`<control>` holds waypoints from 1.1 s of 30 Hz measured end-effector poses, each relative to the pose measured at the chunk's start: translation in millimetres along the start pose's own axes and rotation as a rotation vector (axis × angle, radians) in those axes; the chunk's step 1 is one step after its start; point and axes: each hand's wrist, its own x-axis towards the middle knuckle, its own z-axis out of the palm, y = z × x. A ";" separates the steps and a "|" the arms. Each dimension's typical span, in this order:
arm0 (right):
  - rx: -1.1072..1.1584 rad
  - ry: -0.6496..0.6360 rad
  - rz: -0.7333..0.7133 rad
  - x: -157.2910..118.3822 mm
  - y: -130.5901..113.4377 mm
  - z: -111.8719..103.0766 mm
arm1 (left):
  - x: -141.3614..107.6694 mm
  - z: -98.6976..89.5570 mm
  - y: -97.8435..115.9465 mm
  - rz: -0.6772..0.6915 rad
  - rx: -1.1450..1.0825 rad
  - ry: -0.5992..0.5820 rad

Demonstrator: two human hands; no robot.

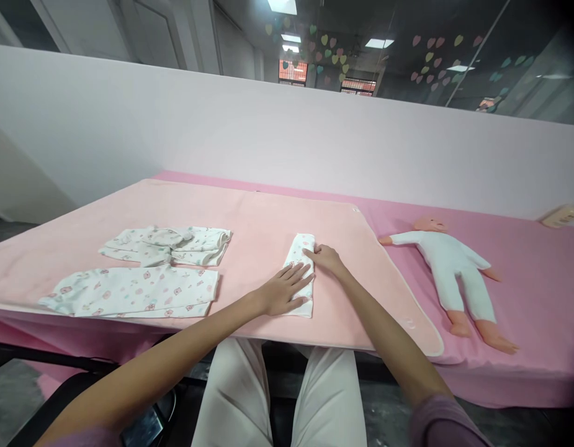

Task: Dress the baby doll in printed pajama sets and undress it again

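A narrow folded white cloth with a small print [301, 248] lies on the pale pink mat [268, 217] in front of me. My left hand [283, 290] rests flat on its lower half, fingers spread. At its upper right edge, my right hand [327, 257] pinches the cloth between thumb and fingers. To the left lie two more printed garments: a bunched one with folded layers [193, 243] farther back, and a long, flat folded one [138, 292] nearer the front edge.
On the pink sheet [524, 261] at the right lies a baby doll in white clothing [447, 257]. A pale bottle [563, 215] lies at the far right by the white partition [287, 136]. A dark chair part [58, 397] is at lower left.
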 end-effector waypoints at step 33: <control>0.006 0.026 -0.503 -141.8 45.4 23.3 | 9.7 -44.6 -3.7 -0.745 -0.621 0.097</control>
